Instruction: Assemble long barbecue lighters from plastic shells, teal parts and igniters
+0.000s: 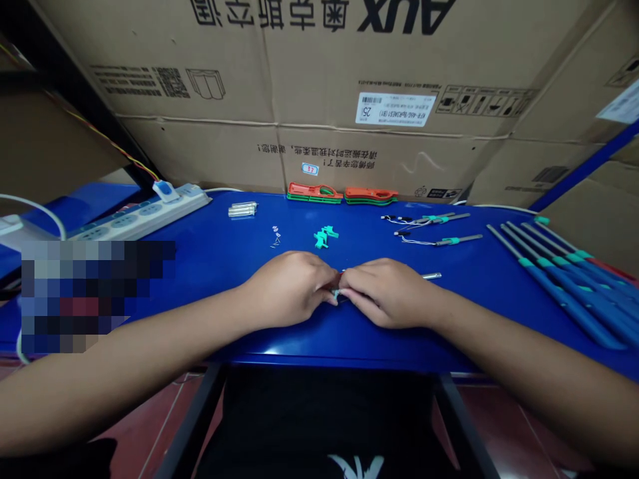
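Note:
My left hand (289, 289) and my right hand (387, 293) meet at the middle of the blue table (214, 266), fingers closed together. Between them they pinch a slim metal rod (432, 275), whose end sticks out to the right. A small teal piece (335, 293) shows under my fingertips, with a bit of red near it; my fingers hide most of both. Just beyond my hands lie teal plastic parts (324, 238). Tiny wire pieces (275, 235) rest to their left, and several metal tubes (243, 209) lie further back.
Orange-and-green plastic pieces (315, 193) line the far table edge, and wired metal probes (442, 229) lie at the right. Long blue rods with teal bands (559, 283) fill the right end. A power strip (140, 216) sits back left, and cardboard boxes (319, 100) stand behind.

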`<state>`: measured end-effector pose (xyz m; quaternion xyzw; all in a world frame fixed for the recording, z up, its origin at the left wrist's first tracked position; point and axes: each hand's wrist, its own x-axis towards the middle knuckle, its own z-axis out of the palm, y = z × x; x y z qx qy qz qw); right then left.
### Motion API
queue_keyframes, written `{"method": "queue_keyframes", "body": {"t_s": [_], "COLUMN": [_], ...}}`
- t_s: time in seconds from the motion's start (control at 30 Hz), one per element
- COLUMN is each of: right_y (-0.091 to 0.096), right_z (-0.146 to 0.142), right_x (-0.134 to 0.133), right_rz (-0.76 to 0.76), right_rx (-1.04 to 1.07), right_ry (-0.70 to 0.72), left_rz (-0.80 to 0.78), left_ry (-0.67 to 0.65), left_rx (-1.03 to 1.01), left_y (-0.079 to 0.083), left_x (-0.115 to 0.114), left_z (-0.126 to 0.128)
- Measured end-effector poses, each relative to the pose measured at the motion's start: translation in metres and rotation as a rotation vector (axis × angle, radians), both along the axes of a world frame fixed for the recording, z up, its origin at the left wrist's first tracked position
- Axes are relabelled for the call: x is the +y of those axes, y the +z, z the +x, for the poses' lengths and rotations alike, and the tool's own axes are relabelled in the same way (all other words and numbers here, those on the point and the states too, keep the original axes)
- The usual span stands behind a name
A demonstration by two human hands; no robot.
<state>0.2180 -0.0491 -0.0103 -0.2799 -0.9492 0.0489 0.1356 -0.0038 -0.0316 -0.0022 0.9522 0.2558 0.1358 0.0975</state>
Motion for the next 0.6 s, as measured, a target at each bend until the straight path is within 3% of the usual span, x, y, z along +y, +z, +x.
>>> {"method": "queue_keyframes", "body": {"t_s": [0.17, 0.43, 0.6], "right_y": [-0.003, 0.005, 0.009], "right_z": [-0.001, 0.004, 0.012], "right_x": [0.0, 0.003, 0.01], "right_rz": [-0.03, -0.234, 0.004], "right_rx": [-0.03, 0.045, -0.017], "right_ry": [0.006, -0.057, 0.09], "left_rz": [0.006, -0.032, -0.037], "left_ry": [0.001, 0.004, -0.086], "left_rx": [0.035, 0.036, -0.066], "left_y": [-0.001, 0.003, 0.007], "left_x": [-0.003, -0.002, 0.009], "left_z": [0.001, 0.005, 0.002]}}
